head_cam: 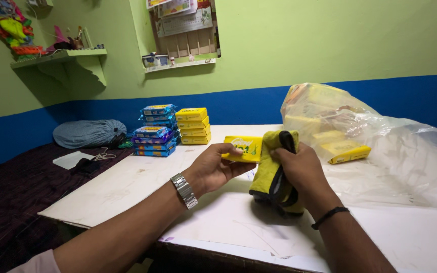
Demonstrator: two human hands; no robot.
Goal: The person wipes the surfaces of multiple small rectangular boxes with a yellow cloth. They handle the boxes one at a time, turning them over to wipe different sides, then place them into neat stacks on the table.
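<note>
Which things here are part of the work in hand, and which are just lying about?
In hand: yellow packet in left hand; yellow cloth in right hand.
Lying about: yellow stack, blue stacks, plastic bag, grey bundle.

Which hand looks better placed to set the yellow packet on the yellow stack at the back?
Probably the left. The left hand already grips the yellow packet, and the yellow stack lies on its side of the table. The right hand is occupied gripping the yellow cloth.
</note>
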